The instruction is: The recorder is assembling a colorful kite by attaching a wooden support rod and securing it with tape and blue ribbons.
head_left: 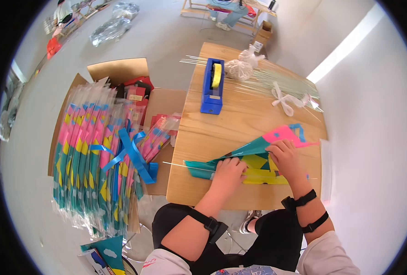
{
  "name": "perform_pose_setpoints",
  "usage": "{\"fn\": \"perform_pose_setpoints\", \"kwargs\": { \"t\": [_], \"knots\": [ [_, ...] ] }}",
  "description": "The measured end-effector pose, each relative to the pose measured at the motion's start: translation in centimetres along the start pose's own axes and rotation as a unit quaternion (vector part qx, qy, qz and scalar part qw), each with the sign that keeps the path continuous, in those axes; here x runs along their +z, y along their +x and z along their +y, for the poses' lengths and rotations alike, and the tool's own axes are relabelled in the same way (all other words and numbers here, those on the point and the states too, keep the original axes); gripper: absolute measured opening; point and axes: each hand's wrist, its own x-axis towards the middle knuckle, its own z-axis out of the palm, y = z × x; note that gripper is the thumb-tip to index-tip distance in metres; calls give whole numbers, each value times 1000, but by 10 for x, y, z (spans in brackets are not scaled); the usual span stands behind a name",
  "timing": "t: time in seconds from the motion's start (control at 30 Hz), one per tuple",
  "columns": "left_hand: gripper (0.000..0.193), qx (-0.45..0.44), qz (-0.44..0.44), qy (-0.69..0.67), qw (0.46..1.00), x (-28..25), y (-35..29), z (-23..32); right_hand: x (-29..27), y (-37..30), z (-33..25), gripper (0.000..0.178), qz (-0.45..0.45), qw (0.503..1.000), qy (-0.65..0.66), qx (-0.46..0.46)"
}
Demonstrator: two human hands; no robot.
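A teal, pink and yellow sheet [249, 149] is laid close to the near edge of the wooden table [240, 130], stretched from just inside the left edge almost to the right edge. A thin white rod [178, 164] is set along its lower part, its left tip carried slightly past the table's left edge.

The left hand [229, 173] is pressed down on the sheet's left half, fingers bent and held near together; the narrow teal end is left uncovered to its left. The right hand [284, 159] is placed further right, fingers curled over the sheet, with the pink part beyond the fingertips and the yellow part between the two hands. Whether the sheet is pinched by either hand cannot be told, the thumbs being partly hidden.

Toward the far left corner a blue tape dispenser [211, 101] is stood, with a yellow roll [217, 75] in it. Pale thin sticks [276, 81] are spread along the far edge toward the right edge, and a white tied bundle [238, 70] is set beside them.
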Motion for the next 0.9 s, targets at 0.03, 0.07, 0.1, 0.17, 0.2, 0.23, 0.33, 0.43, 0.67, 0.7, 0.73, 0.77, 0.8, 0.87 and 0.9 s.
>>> {"fn": "perform_pose_setpoints", "kwargs": {
  "t": [0.03,0.07,0.1,0.17,0.2,0.23,0.33,0.43,0.67,0.7,0.73,0.77,0.8,0.87,0.9],
  "knots": [
    [24,1,1,5,1000,-2,-1,-2,-1,2,-2,19,-11,1000,-3,-1],
    [24,5,1,5,1000,-2,-2,-1,-7,8,0,18,-23,1000,-10,0],
    [23,8,3,0,1000,-1,0,2,-13,14,5,17,-36,999,-20,4],
    [23,13,10,-7,1000,-1,2,6,-18,30,15,16,-71,997,-8,2],
    [24,8,6,4,1000,-1,1,5,-18,40,19,16,-87,996,2,-1],
    [25,3,3,15,1000,0,0,5,-19,52,22,16,-110,994,4,-5],
    [31,-15,-44,65,997,-6,-5,4,-15,76,29,15,-162,986,24,-23],
    [42,3,-32,128,991,-24,-13,23,-7,81,38,15,-173,983,44,-32],
    [61,-64,28,226,972,-31,-37,26,-1,81,45,20,-201,978,52,-30],
    [59,-65,24,220,973,-31,-38,24,-2,80,44,20,-207,976,57,-23],
    [58,-67,19,214,974,-32,-37,23,-3,80,43,20,-205,977,61,-26],
    [57,-66,15,207,976,-33,-36,23,-6,79,42,20,-202,977,64,-28],
    [56,-67,15,207,976,-33,-37,23,-8,78,42,20,-199,977,68,-29],
    [55,-68,16,205,976,-33,-37,22,-13,73,39,20,-187,979,76,-25],
    [55,-71,16,204,976,-34,-37,22,-16,69,36,20,-181,980,81,-24]
  ]
}}
